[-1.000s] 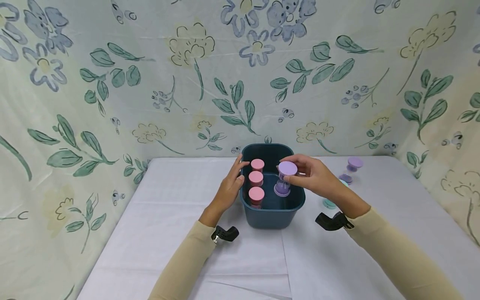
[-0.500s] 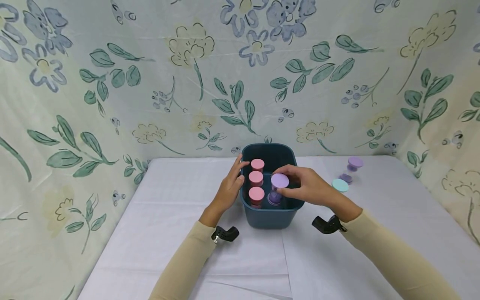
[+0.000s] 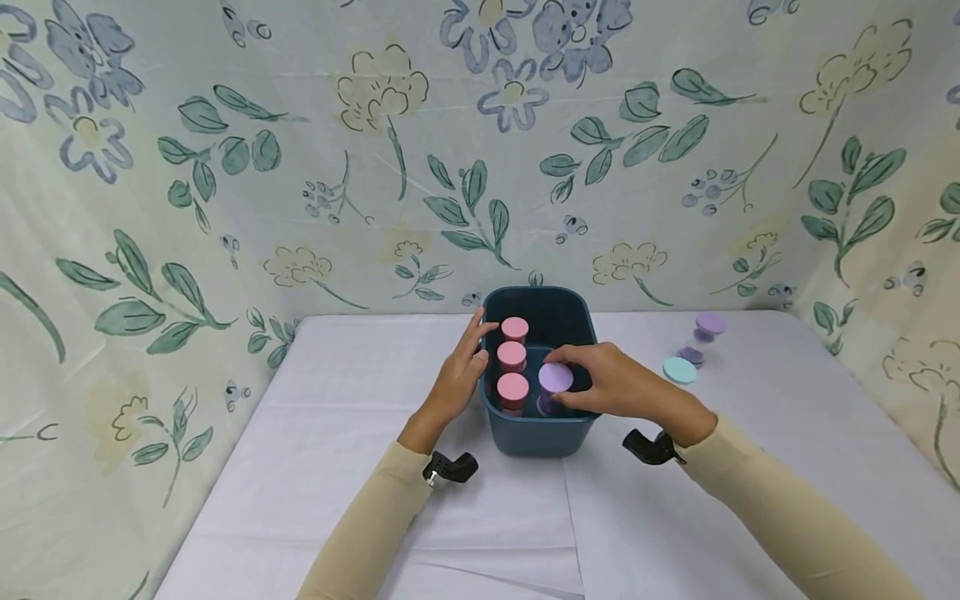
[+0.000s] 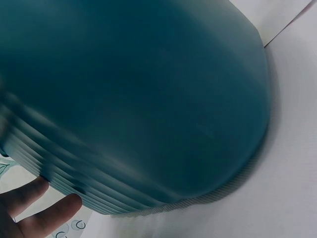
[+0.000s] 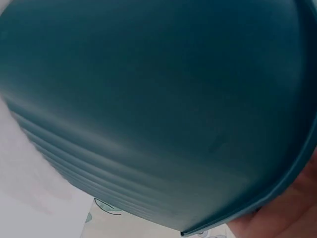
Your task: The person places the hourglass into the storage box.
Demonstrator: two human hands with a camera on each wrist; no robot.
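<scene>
My right hand (image 3: 611, 382) reaches over the right rim of a dark teal plastic bin (image 3: 543, 437) and grips a purple sand timer (image 3: 556, 377) by its upper end between thumb and fingers. The timer stands upright low inside the bin, its lower part partly hidden by the hand and bin. Beside it, pink sand timers stand in a row along the left wall, the nearest pink sand timer (image 3: 513, 388) close to the front. My left hand (image 3: 456, 375) rests against the bin's left side with its fingers extended; two fingers (image 4: 52, 215) touch the ribbed outer wall in the left wrist view.
To the right of the bin, a teal sand timer (image 3: 679, 370) stands partly hidden behind the right forearm. Another purple sand timer (image 3: 708, 327) is behind it. A white cloth (image 3: 360, 508) covers the table, and a floral curtain (image 3: 315, 167) hangs behind.
My right hand has lowered the purple sand timer into the bin, moving it left and toward the front, close to the nearest pink one. The left hand has stayed in place.
</scene>
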